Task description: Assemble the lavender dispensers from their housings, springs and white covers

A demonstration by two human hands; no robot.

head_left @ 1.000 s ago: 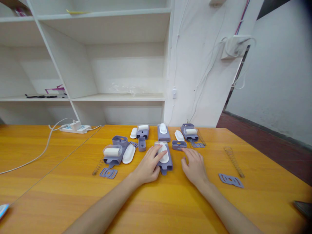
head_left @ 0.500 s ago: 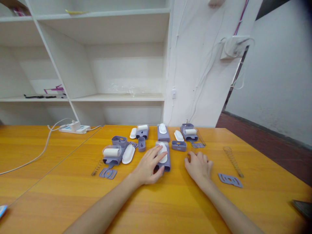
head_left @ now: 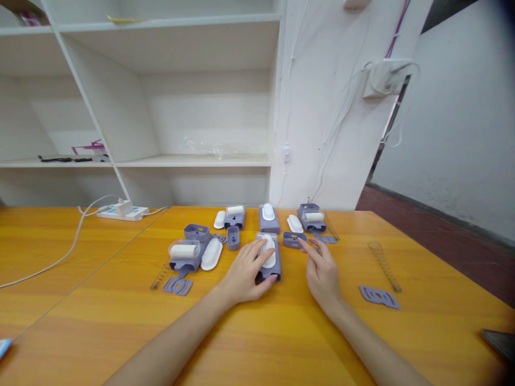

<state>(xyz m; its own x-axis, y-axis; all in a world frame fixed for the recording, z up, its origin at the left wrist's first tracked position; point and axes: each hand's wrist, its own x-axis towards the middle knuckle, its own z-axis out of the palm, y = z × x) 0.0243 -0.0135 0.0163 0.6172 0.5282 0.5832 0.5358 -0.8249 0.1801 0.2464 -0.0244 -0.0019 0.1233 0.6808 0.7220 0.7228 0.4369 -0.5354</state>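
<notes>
My left hand (head_left: 246, 272) lies over a purple case with a white oval lid (head_left: 272, 259) on the orange table (head_left: 257, 332); the fingers rest on the lid and the thumb hooks its near end. My right hand (head_left: 322, 272) is just right of the case, palm down, fingers stretched out and apart. Its fingertips reach toward a small purple tray (head_left: 293, 239) and hold nothing.
Left of the case lie a purple holder with a white roller (head_left: 184, 253), a loose white lid (head_left: 212, 254), a spring (head_left: 160, 275) and a flat purple plate (head_left: 177, 285). More purple parts (head_left: 269, 217) line the back. At right: a long spring (head_left: 384, 258), another plate (head_left: 379, 297). A power strip (head_left: 120, 212) sits far left.
My right hand went from flat to a curled fist, then stretched its fingers forward toward the small purple tray. My left hand stayed on the case, which slid slightly nearer.
</notes>
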